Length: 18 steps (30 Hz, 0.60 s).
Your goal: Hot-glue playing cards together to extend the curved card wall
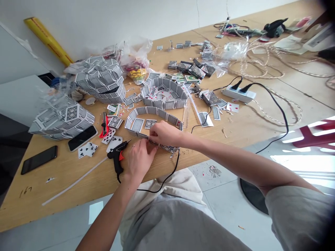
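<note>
A low ring wall made of playing cards [146, 111] stands on the table in front of me. My right hand [165, 134] reaches over its near side, fingers pinching the card wall there. Against the outside of the same stretch, my left hand [140, 157] has its fingers and thumb closed on the wall's lower edge. Loose cards [137, 124] lie inside the ring. Left of my left hand rests a black glue gun [116, 155] with a red trigger. Behind the ring sits a second card ring [164, 103] with a floor of cards.
Two card-built models [102, 78] stand at the left, near two phones [39, 159] and a red utility knife [104, 125]. A clear ruler [192, 104], card boxes [196, 71] and a power strip [238, 93] with trailing cords lie to the right.
</note>
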Available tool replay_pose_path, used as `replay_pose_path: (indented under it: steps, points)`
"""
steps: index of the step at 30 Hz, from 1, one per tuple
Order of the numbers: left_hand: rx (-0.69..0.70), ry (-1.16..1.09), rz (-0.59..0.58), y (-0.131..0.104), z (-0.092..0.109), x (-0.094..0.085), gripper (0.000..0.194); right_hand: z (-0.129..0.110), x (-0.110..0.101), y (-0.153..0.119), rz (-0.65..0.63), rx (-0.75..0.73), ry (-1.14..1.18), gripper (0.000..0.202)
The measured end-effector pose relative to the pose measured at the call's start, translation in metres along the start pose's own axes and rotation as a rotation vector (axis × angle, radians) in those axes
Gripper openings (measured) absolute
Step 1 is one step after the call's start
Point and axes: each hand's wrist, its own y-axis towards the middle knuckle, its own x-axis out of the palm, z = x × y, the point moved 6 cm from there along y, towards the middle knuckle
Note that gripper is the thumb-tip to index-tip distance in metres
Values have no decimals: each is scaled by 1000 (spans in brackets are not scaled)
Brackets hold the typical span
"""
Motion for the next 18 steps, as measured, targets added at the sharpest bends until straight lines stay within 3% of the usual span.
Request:
replay_pose_path:
  steps: [4, 18]
  points:
    - [-21, -29, 57, -2, 0, -2, 30, 0, -1, 0, 6, -4, 12, 20]
    - [-87, -8, 6, -3, 4, 4, 35, -1, -4, -12, -88, -1, -24, 18]
